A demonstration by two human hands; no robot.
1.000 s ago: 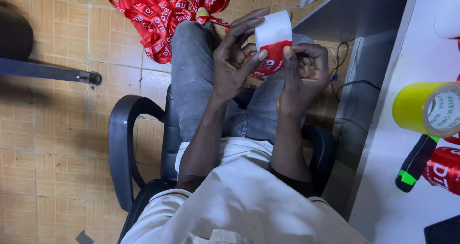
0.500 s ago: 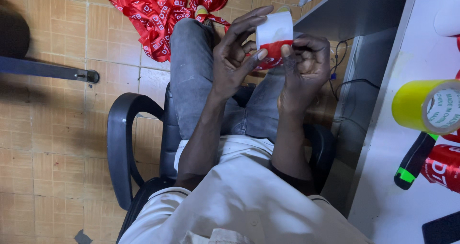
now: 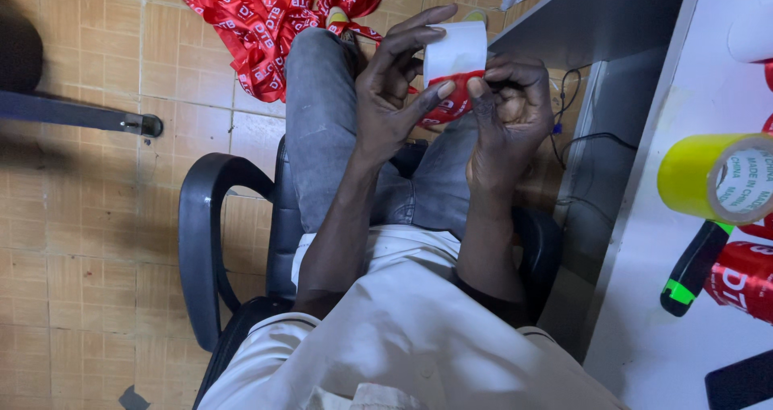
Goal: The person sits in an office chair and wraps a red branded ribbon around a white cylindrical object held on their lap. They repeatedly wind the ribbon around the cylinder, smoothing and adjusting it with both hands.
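White roll (image 3: 456, 49) w/ red printed ribbon (image 3: 448, 104) sits up over the lap, between both hands, far from the body. Left hand (image 3: 394, 96) grip: fingertips pinch roll's left side and top. Right hand (image 3: 511, 112) grip: clenched on ribbon's lower right edge, thumb touching it. Roll's long axis runs near-to-far. Both hands equally close. Count: 1 white roll, 1 ribbon heap on floor (image 3: 274, 23), 1 yellow tape roll (image 3: 713, 180) on desk (image 3: 684, 313) at right.

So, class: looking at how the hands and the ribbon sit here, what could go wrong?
1. Both hands pinch the white-and-red ribbon roll by fingertips over the lap; it could slip and drop.
2. The ribbon pile lies by the feet and might tangle.
3. The yellow tape roll lies on its side and may roll.
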